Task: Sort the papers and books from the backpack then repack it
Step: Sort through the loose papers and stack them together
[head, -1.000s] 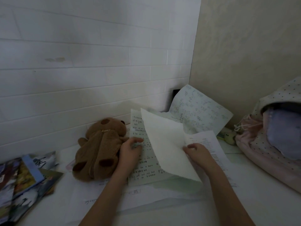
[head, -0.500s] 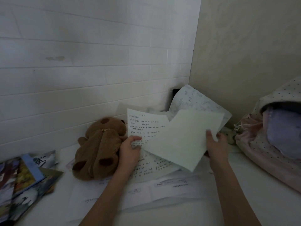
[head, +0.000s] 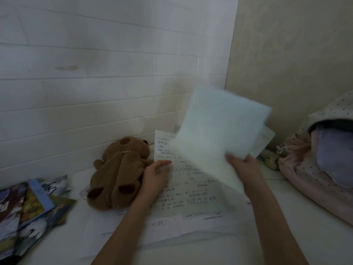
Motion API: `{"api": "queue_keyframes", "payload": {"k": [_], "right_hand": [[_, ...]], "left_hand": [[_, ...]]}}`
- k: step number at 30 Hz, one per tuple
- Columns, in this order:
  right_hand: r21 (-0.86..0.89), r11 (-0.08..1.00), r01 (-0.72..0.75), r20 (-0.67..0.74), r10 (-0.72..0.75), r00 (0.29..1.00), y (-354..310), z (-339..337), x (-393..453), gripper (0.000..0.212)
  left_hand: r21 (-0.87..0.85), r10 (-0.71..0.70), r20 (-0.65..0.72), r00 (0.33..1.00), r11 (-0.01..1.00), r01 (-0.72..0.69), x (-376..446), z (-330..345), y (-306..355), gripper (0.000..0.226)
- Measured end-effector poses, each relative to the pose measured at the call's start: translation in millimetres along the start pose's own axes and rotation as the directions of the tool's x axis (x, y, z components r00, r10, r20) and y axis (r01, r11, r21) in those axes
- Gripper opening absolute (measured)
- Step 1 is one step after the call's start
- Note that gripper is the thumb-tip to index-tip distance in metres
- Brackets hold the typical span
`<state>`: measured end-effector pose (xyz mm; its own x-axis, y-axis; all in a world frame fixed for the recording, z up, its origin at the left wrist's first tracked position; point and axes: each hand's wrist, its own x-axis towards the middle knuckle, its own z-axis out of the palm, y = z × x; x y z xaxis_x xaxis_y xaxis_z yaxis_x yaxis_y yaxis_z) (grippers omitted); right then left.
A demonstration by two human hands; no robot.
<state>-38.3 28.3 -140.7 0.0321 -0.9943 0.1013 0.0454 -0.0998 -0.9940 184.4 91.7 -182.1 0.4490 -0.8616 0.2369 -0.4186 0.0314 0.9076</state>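
White tiled wall [head: 95, 83] is backing a pale worktop [head: 305, 226]; a plain beige panel is closing the corner on the right.

Right hand [head: 246, 169]: fingers curled on the lower edge of a blank sheet [head: 219, 134], pinching it and holding it up, tilted and blurred, so likely mid-swing. Left hand [head: 154, 178]: thumb lying on top of a handwritten sheet [head: 183, 184] at its left edge, the rest of the fingers hidden under the paper, apparently gripping it. Both sheets are sitting over the loose papers [head: 172, 224] spread on the worktop.

Judgement on the step: one sheet is being peeled off for sorting. Doing it well means keeping the left hand steady on the written page so the pile underneath is not sliding, carrying the blank sheet flat rather than flapping it, and laying it squarely on its own pile, edges matching.

Outward: a brown plush bear pouch [head: 118, 175] with a zip is lying just beside the left hand, touching the papers. Picture books [head: 28, 207] are fanning out at far left, well apart. The pink dotted backpack [head: 315, 169] is slumping at right, mouth open, something lilac showing inside. A small pale trinket is lying near its drawstring, too dim to identify.
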Motion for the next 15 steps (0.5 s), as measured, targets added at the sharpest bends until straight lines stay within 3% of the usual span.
{"api": "queue_keyframes", "payload": {"k": [1,3,4,6,7,9,11,12,13,15], "right_hand": [[-0.19,0.982,0.007,0.106,0.014,0.994,1.3,6.2,-4.9,0.033],[-0.508,0.856,0.097,0.28,0.058,0.958,11.9,18.5,-9.6,0.046],[-0.592,0.79,0.159,0.333,0.06,0.941,21.3,22.5,-7.5,0.056],[-0.597,0.775,0.209,0.385,0.047,0.922,29.2,29.5,-6.4,0.067],[-0.563,0.804,0.192,0.363,0.031,0.931,28.7,30.2,-5.5,0.067],[-0.597,0.796,0.1,0.154,-0.008,0.988,28.7,23.1,2.5,0.064],[-0.745,0.662,-0.083,-0.091,0.022,0.996,32.1,6.5,9.8,0.069],[-0.777,0.61,-0.154,-0.137,0.074,0.988,33.4,-0.4,10.4,0.072],[-0.774,0.607,-0.179,-0.122,0.133,0.983,32.9,-4.3,8.4,0.073],[-0.638,0.756,-0.146,-0.021,0.172,0.985,32.2,-5.3,7.7,0.065]], "left_hand": [[-0.005,-0.013,0.015,1.0,1.0,0.013,0.0,-2.4,4.1,0.019],[-0.263,-0.174,0.099,0.98,0.945,0.195,4.9,-7.2,6.4,0.038],[-0.389,-0.274,0.137,0.952,0.869,0.306,7.5,-9.2,6.8,0.043],[-0.425,-0.372,0.268,0.889,0.782,0.455,4.8,-10.0,12.1,0.031],[-0.373,-0.367,0.256,0.894,0.816,0.441,4.0,-7.7,8.4,0.027],[-0.302,-0.345,0.114,0.932,0.881,0.364,3.3,-5.7,1.8,0.049],[-0.359,-0.329,-0.007,0.944,0.882,0.305,2.3,-8.6,2.0,0.065],[-0.374,-0.312,-0.041,0.949,0.886,0.275,2.8,-9.1,3.6,0.071],[-0.367,-0.297,-0.051,0.954,0.894,0.259,2.6,-9.3,3.2,0.076],[-0.35,-0.257,-0.058,0.965,0.91,0.222,2.6,-7.5,1.8,0.082]]}}
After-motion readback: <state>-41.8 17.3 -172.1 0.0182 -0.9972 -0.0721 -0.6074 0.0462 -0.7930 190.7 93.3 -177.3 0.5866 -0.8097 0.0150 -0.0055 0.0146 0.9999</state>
